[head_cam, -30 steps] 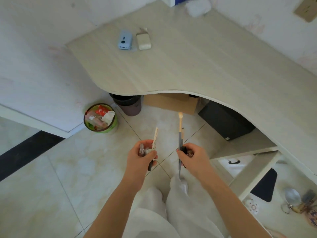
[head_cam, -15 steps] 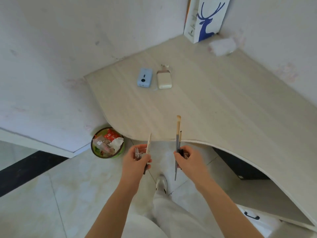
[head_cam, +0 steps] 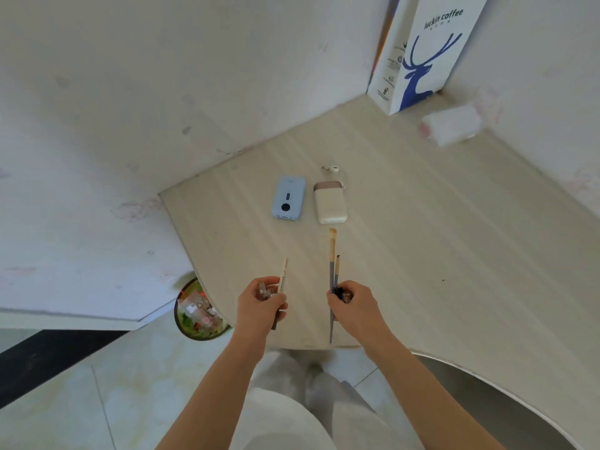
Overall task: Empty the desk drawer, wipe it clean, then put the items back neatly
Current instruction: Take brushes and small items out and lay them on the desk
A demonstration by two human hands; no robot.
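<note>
Pale wood worktop (head_cam: 422,228) set into corner of scuffed white walls (head_cam: 130,92); glossy marbled floor (head_cam: 65,401) at 7 o'clock.

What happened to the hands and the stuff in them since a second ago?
Both hands came forward from above the floor to above the desk, near its front edge. The left hand grips the same white pen and small clips; the right hand grips the same two brushes. Nothing was let go. The blue power bank and white case lie where they were.
</note>
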